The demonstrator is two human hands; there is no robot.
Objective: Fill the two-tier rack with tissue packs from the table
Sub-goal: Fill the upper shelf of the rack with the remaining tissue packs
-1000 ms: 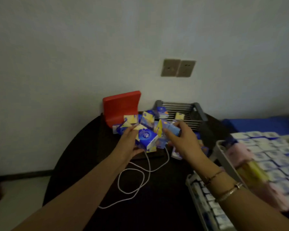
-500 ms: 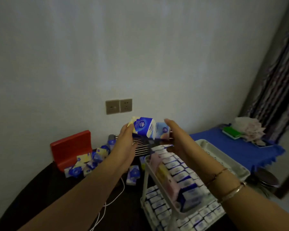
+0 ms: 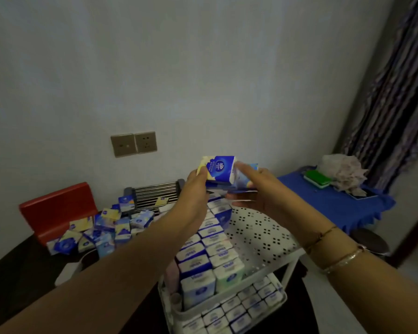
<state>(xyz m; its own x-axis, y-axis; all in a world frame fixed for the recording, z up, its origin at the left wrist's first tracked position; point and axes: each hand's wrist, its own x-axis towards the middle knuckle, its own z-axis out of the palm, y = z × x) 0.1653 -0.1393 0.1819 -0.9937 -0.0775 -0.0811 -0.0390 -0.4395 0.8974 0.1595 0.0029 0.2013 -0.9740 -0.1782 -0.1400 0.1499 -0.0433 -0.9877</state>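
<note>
- Head view: the left hand (image 3: 195,186) and right hand (image 3: 256,189) are each clamping a grip on a handful of tissue packs (image 3: 219,171), holding them together above the far end of the white two-tier rack (image 3: 270,239).
- Rows of packs are filling the rack's left side and lower tier.
- More loose packs (image 3: 101,229) are lying on the dark bench (image 3: 17,273), at far left beside a red box (image 3: 56,208).

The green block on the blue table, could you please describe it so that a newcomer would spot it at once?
Look to the striped curtain at the right; below it stands a table under a blue cloth. On its far end lies the green block, flat on a white base, beside a crumpled pale bundle. It is the only green thing on that cloth.
</note>
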